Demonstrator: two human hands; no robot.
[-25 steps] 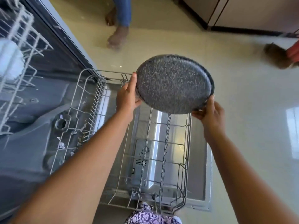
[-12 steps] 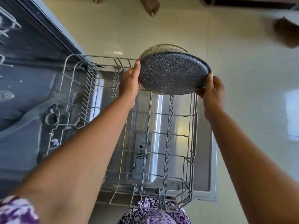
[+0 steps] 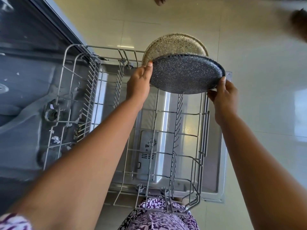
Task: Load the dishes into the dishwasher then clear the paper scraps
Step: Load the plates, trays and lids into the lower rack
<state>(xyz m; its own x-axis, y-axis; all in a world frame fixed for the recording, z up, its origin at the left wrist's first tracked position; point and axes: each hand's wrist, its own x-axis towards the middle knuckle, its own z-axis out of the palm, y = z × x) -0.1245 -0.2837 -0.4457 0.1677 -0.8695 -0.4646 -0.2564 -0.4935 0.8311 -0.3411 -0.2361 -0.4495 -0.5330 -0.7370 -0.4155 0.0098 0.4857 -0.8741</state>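
Observation:
A dark speckled plate (image 3: pixel 187 73) hangs tilted over the far end of the pulled-out lower dishwasher rack (image 3: pixel 201 123). My left hand (image 3: pixel 139 82) grips its left rim and my right hand (image 3: pixel 222 95) grips its right rim. Just behind it a beige speckled plate (image 3: pixel 174 44) stands upright in the rack's far end, its lower part hidden by the dark plate. Small paper scraps (image 3: pixel 55 139) lie on the dishwasher floor at the left, under the rack.
The open dishwasher door (image 3: pixel 214 163) lies flat under the rack. The dark tub (image 3: pixel 25 83) fills the left side. Pale tiled floor (image 3: pixel 262 80) extends right and ahead. Another person's foot (image 3: pixel 159 0) shows at the top edge.
Both hands have carried the dark plate down and away toward the rack's far end. The beige plate behind it has come into fuller view as my head tilted down.

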